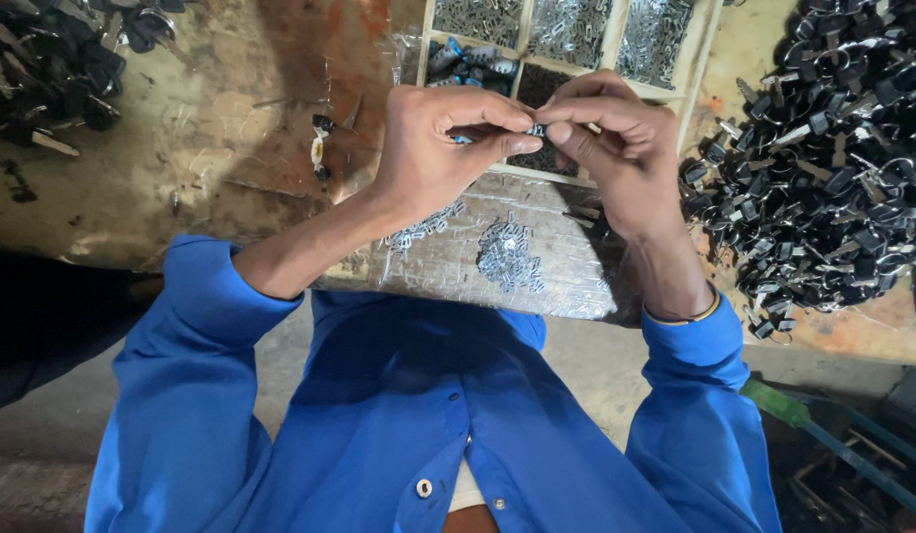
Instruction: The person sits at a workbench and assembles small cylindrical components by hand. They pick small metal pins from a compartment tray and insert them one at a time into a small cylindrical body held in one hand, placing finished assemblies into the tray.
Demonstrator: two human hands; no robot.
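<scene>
My left hand (438, 148) and my right hand (616, 148) meet above the workbench, fingertips pinched together on one small dark and silver metal part (537, 129). Most of that part is hidden by my fingers. Below my hands, on a plastic-wrapped board (448, 259), lie two small heaps of shiny metal pieces (507, 255). Both arms wear blue sleeves, and a thin bangle sits on my right wrist.
A wooden tray with compartments (699, 69) holds silver and dark small parts at the back. A big heap of black keys with rings (833, 158) fills the right side. More black keys (53, 64) lie at the far left. A single small key piece (320, 148) lies on the worn bench.
</scene>
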